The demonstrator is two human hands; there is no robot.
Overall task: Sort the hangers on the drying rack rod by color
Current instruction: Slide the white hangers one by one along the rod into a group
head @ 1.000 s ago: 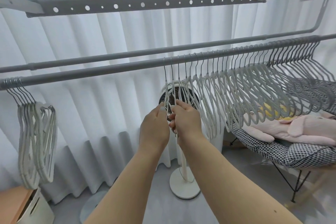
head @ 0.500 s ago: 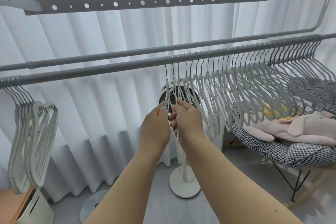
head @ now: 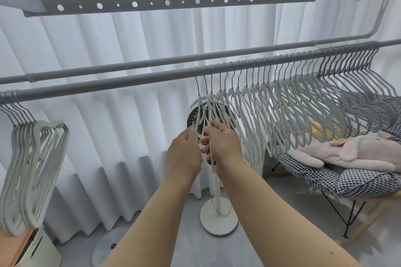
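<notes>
Head view: two hands, left hand (head: 184, 154) and right hand (head: 223, 147), gripping leftmost white hangers (head: 207, 110).

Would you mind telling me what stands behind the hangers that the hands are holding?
Behind the held hangers stands a white pedestal fan before the curtain. The left hand and right hand cover much of its dark grille; its pole and round base show below.
</notes>
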